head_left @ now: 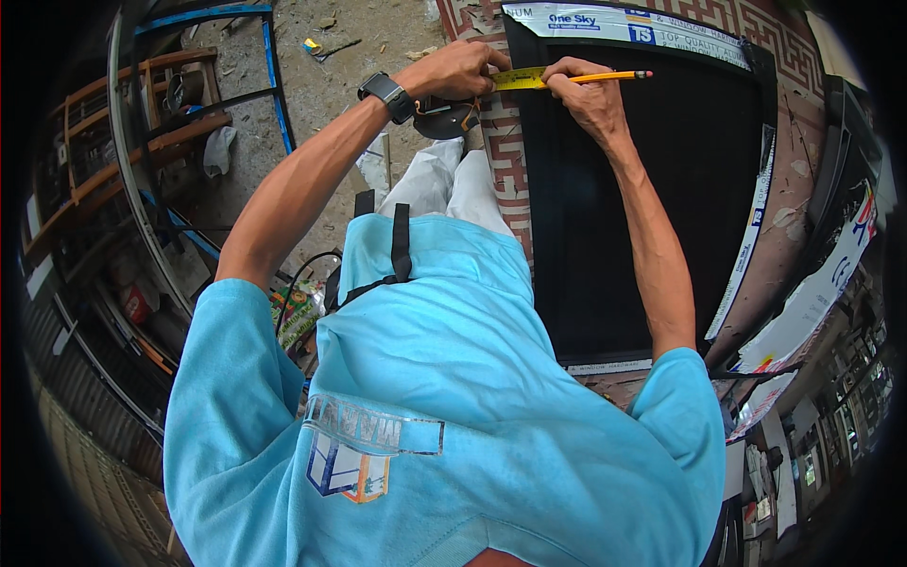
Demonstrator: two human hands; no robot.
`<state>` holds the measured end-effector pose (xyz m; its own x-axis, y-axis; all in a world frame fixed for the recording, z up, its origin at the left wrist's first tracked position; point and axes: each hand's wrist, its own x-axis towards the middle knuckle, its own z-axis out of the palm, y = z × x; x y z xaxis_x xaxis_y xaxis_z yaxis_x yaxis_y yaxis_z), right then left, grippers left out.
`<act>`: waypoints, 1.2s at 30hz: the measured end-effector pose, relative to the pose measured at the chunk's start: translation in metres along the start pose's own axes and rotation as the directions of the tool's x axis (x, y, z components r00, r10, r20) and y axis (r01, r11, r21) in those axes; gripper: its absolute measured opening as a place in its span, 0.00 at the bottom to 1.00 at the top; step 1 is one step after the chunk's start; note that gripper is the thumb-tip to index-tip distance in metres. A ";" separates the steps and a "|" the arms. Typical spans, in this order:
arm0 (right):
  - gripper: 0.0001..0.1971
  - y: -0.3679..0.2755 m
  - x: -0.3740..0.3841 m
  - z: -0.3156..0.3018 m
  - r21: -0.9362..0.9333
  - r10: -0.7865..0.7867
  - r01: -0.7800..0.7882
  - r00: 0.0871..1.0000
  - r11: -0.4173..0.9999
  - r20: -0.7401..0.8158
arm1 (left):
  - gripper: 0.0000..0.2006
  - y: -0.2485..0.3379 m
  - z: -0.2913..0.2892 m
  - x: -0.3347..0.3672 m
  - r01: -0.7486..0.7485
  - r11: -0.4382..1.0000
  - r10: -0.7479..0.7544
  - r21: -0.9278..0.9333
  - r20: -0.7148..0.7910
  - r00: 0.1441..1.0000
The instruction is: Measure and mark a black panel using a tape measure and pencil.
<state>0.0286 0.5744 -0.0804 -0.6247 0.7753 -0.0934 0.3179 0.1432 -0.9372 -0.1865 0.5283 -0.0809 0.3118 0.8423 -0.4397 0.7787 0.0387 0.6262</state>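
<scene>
Both arms (307,184) extended forward — fingers (570,67) curled.

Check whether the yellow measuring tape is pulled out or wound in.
At least partly pulled out: a bare length of the yellow measuring tape shows between the left hand and right hand.

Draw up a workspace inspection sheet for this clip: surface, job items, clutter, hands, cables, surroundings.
Surface: black-framed dark panel, patterned reddish floor beside it.
Job items: yellow measuring tape across the panel's left edge; pencil.
Clutter: small scraps on the ground, upper left.
Hands: left hand holds the tape; right hand grips the pencil.
Cables: black cord at the person's left; its ends unclear.
Surroundings: blue-edged frame, wooden frame.
</scene>
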 end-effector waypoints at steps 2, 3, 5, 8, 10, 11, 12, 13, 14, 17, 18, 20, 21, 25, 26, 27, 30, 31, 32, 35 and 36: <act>0.07 0.001 0.000 0.000 0.034 0.009 -0.009 1.000 0.999 0.003 | 0.22 0.000 -0.001 0.001 0.015 1.000 -0.015 -0.006 0.014 1.000; 0.07 0.001 0.001 0.000 0.034 0.010 -0.010 1.000 0.999 0.003 | 0.22 0.001 -0.001 0.001 0.031 0.999 -0.030 -0.012 0.027 0.999; 0.07 0.002 0.002 0.000 0.014 -0.023 0.023 0.999 1.000 0.026 | 0.22 0.001 -0.002 0.000 0.030 0.999 -0.029 -0.019 0.030 0.999; 0.07 0.001 0.000 0.001 0.016 -0.006 0.006 1.000 1.000 -0.019 | 0.22 0.002 -0.003 0.000 0.028 0.999 -0.027 -0.016 0.031 0.999; 0.07 0.001 0.000 0.000 0.005 -0.045 0.045 0.999 0.999 -0.010 | 0.22 0.003 -0.003 0.000 0.027 1.000 -0.027 -0.007 0.029 0.999; 0.07 0.002 0.000 -0.001 -0.006 -0.085 0.085 0.996 0.996 0.000 | 0.22 0.002 -0.002 0.001 0.037 0.999 -0.036 -0.010 0.035 0.999; 0.07 0.002 0.001 0.000 -0.006 -0.086 0.086 0.996 0.996 0.000 | 0.22 0.002 -0.002 0.001 0.046 0.999 -0.046 -0.014 0.040 0.998; 0.07 0.002 0.001 0.001 0.001 -0.067 0.067 0.998 0.998 -0.003 | 0.22 0.001 -0.002 0.000 0.047 0.999 -0.046 -0.014 0.040 0.998; 0.07 0.002 0.001 0.002 0.007 -0.047 0.047 0.999 0.999 -0.007 | 0.22 0.002 -0.002 0.000 0.031 0.999 -0.031 -0.008 0.031 0.999; 0.07 0.002 0.000 0.002 0.004 -0.037 0.037 0.999 0.999 -0.038 | 0.22 0.002 -0.003 0.000 0.015 1.000 -0.015 -0.002 0.027 1.000; 0.07 0.003 0.000 0.002 0.005 -0.036 0.037 0.999 0.999 -0.037 | 0.22 0.002 -0.003 0.000 0.016 1.000 -0.016 -0.003 0.032 0.999; 0.07 0.006 0.001 0.000 -0.040 -0.059 0.060 0.998 0.997 0.030 | 0.23 0.001 -0.003 0.000 0.027 0.999 -0.026 -0.020 0.037 0.999; 0.07 0.006 0.001 0.000 -0.040 -0.060 0.061 0.998 0.997 0.030 | 0.23 0.001 -0.003 0.000 0.036 0.999 -0.035 -0.037 0.041 0.999; 0.07 0.005 0.000 0.000 -0.022 -0.070 0.070 0.997 0.997 0.014 | 0.23 0.001 -0.002 -0.001 0.003 1.000 -0.003 -0.023 0.006 1.000; 0.07 0.005 0.001 -0.001 -0.035 -0.088 0.090 0.996 0.995 0.030 | 0.23 0.002 -0.003 0.000 0.012 1.000 -0.012 -0.019 0.020 1.000; 0.07 0.005 0.000 0.000 -0.036 -0.088 0.089 0.996 0.995 0.029 | 0.23 0.002 -0.003 0.001 0.021 1.000 -0.020 -0.016 0.033 0.999; 0.07 0.005 0.000 0.002 -0.019 -0.084 0.084 0.996 0.996 -0.018 | 0.23 0.003 -0.004 -0.001 -0.002 1.000 0.003 -0.016 0.020 1.000; 0.07 0.007 0.001 0.001 -0.012 -0.071 0.071 0.997 0.997 -0.005 | 0.23 0.004 -0.005 0.000 -0.003 1.000 0.003 -0.015 0.019 1.000; 0.07 0.005 0.001 0.001 -0.004 -0.057 0.057 0.998 0.998 0.010 | 0.23 0.003 -0.004 0.001 0.009 1.000 -0.009 -0.011 0.028 1.000; 0.07 -0.001 0.001 0.000 0.024 0.013 -0.013 1.000 1.000 0.000 | 0.23 0.001 -0.002 0.000 0.017 1.000 -0.017 -0.014 0.026 1.000; 0.07 -0.001 0.001 -0.001 0.024 0.012 -0.012 1.000 1.000 0.000 | 0.23 0.001 -0.002 0.000 0.014 1.000 -0.014 -0.021 0.014 1.000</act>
<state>0.0286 0.5756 -0.0787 -0.6208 0.7769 -0.1050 0.3083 0.1189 -0.9438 -0.1869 0.5295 -0.0793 0.3088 0.8339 -0.4575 0.7712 0.0621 0.6336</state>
